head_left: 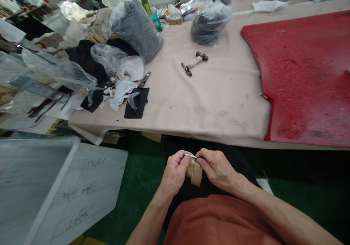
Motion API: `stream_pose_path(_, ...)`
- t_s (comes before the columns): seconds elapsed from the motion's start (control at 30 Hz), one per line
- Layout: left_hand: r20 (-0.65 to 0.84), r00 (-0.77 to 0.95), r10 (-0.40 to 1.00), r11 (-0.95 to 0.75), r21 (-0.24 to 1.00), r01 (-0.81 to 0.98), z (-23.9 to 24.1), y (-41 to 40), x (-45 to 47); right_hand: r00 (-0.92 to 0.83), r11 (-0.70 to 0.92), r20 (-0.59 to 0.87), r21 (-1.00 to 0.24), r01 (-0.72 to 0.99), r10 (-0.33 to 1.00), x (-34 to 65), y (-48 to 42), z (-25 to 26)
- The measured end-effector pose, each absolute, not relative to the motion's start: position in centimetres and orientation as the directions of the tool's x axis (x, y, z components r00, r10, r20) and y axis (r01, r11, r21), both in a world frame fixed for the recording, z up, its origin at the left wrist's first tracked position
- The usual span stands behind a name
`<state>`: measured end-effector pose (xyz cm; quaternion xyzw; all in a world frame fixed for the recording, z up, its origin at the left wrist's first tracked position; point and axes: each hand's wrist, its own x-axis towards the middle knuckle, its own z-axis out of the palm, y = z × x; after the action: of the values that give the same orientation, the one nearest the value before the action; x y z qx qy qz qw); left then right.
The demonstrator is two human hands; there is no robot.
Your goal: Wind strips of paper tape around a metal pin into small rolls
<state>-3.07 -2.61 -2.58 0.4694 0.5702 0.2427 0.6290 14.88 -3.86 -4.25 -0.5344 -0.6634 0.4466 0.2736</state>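
Observation:
Below the table's front edge, over my lap, both hands meet on a small tan roll of tape (195, 173). My left hand (175, 172) cups the roll from the left, thumb and forefinger pinched at its top. From the right, my right hand (217, 169) pinches a thin pale strip (191, 157) at the top of the roll. Part of the roll is hidden by my fingers.
A beige-covered table (218, 92) carries a red board (306, 73) at right, a hammer (198, 59), a small black tool (186, 69), black cut pieces (136, 102) and several plastic bags (136, 26). White sheets (54, 186) lie low at left.

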Motion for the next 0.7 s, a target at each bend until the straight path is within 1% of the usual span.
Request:
stream_pose_path(0.07, -0.462, 0.258, 0.849, 0.406, 0.881, 0.242, -2.52, -2.66, -3.07, -0.293, 0.007, -0.143, -0.890, 0.456, 0.945, 14.84, -3.74, -4.04)
stream_pose_path(0.13, -0.466, 0.271, 0.842, 0.417, 0.882, 0.220, -2.42, -2.71, -3.05, -0.301, -0.018, -0.165, -0.899, 0.437, 0.939, 14.81, -3.62, -3.82)
stream_pose_path(0.33, -0.570, 0.280, 0.773, 0.582, 0.812, 0.045, -2.29, -2.72, -2.70, -0.294, -0.090, -0.213, -0.920, 0.381, 0.932, 14.71, -3.35, -3.42)
stream_pose_path(0.47, -0.627, 0.208, 0.750, 0.646, 0.763, -0.030, -2.40, -2.78, -2.32, -0.281, -0.128, -0.243, -0.919, 0.372, 0.928, 14.43, -3.38, -3.45)
stream_pose_path(0.57, -0.594, 0.165, 0.788, 0.607, 0.794, -0.043, -2.43, -2.97, -2.23, -0.275, -0.109, -0.223, -0.920, 0.376, 0.935, 14.20, -3.46, -3.54)
stream_pose_path(0.63, -0.558, 0.154, 0.816, 0.565, 0.825, -0.003, -2.51, -3.14, -2.27, -0.268, -0.108, -0.219, -0.922, 0.373, 0.938, 14.08, -3.50, -3.65)
stream_pose_path(0.7, -0.554, 0.143, 0.820, 0.557, 0.830, 0.024, -2.64, -3.29, -2.29, -0.262, -0.097, -0.207, -0.920, 0.379, 0.943, 13.99, -3.57, -3.81)
